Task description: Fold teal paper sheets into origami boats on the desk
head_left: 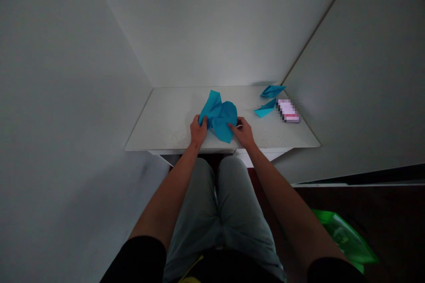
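A crumpled, partly folded sheet of blue paper (219,117) lies on the white tabletop (162,124), its near edge close to the table's front. My left hand (198,130) grips the sheet's left side between thumb and fingers. My right hand (243,131) holds its lower right side, with the fingers on the paper. Farther right, two small folded blue paper boats (272,91) (265,108) lie apart from the sheet. Neither hand touches them.
A pixelated, pink-and-white rectangular object (288,111) lies beside the boats, its detail hidden by the blur. White walls (215,22) rise behind and on both sides of the table. My grey-green shorts (215,203) are below its front edge, and a green plastic bag (345,239) lies on the dark floor at lower right.
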`<state>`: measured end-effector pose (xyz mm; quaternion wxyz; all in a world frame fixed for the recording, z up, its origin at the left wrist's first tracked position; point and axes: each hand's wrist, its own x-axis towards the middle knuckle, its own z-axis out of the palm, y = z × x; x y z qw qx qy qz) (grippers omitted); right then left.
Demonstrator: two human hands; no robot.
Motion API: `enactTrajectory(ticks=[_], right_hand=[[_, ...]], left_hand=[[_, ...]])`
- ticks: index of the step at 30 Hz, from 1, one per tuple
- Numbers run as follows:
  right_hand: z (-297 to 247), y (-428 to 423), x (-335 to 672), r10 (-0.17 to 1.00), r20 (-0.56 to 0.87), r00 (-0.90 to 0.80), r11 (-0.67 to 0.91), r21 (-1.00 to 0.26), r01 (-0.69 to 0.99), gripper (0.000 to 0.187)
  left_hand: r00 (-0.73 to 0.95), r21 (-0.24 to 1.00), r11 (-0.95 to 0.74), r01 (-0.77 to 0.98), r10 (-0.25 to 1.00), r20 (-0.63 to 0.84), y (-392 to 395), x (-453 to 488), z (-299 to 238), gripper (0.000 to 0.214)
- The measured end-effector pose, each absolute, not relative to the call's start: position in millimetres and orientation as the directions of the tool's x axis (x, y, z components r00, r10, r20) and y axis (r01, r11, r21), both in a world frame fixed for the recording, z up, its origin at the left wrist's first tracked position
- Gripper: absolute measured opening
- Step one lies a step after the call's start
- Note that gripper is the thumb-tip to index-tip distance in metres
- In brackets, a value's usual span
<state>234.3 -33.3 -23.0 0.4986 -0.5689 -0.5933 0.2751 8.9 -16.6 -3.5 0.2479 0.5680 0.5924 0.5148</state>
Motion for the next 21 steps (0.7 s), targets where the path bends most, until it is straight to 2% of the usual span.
enactTrajectory(ticks=[5,12,16,21], right_hand=[[-21,-34,237,0.956,0.247,0.157,0.165,-0.9,0.404,0.054],[-21,-33,241,0.916,0.266,0.301,0.168,-0.935,0.312,0.055],[-19,-34,243,0.875,0.26,0.408,0.167,-0.954,0.25,0.059],[-19,-33,244,0.866,0.259,0.428,0.139,-0.946,0.292,0.051]], left_hand=[[-0.197,0.913,-0.191,0.36,0.941,0.275,-16,9,-3,0.024],[-0.293,0.922,-0.139,0.361,0.922,0.254,-16,5,-4,0.026],[-0.378,0.92,-0.106,0.376,0.889,0.257,-13,2,-5,0.035],[-0.45,0.887,-0.042,0.461,0.85,0.274,-5,-26,-8,0.037]])
